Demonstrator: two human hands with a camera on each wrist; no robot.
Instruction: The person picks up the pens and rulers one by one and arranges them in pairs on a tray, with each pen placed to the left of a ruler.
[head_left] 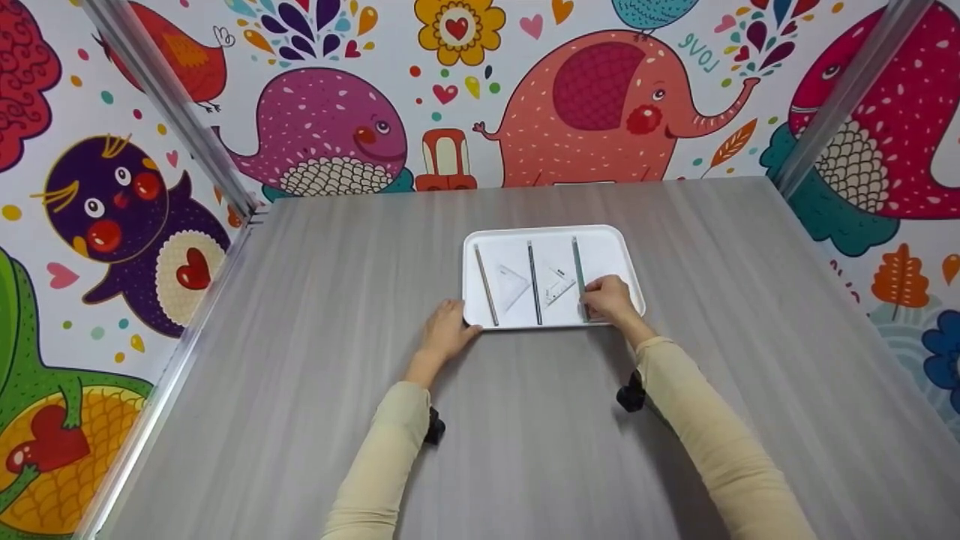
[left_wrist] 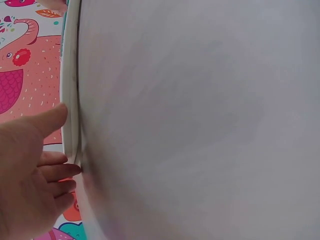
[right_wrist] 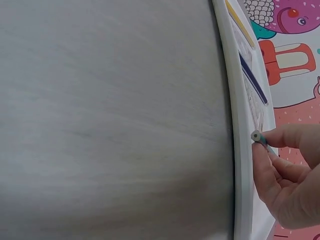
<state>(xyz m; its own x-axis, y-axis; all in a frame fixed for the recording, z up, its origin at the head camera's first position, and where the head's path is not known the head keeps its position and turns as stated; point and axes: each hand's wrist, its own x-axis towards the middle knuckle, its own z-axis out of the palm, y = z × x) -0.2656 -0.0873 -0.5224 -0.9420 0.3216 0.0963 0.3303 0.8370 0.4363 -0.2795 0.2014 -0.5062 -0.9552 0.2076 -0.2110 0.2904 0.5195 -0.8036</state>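
A white rectangular tray [head_left: 607, 251] lies on the table. Its near left corner is held by my left hand [head_left: 447, 330], the thumb over the rim and the fingers around the outer side [left_wrist: 37, 172]. On the right of the tray, my right hand [head_left: 609, 298] pinches a teal pencil [head_left: 578, 262] between thumb and fingers; the end of this pencil [right_wrist: 257, 136] faces the camera in the right wrist view. A gold-yellow pencil [head_left: 486, 285] and a dark blue pencil [head_left: 534, 277] lie roughly parallel to it. Between the pencils lie two clear set squares, one left [head_left: 513, 287] and one right [head_left: 559, 285].
The wood-grain table [head_left: 360, 270] extends around the tray on all sides. Walls with cartoon animals [head_left: 592, 112] and metal posts [head_left: 172, 105] stand at the back and sides. A black wrist device [head_left: 632, 394] hangs under the right sleeve.
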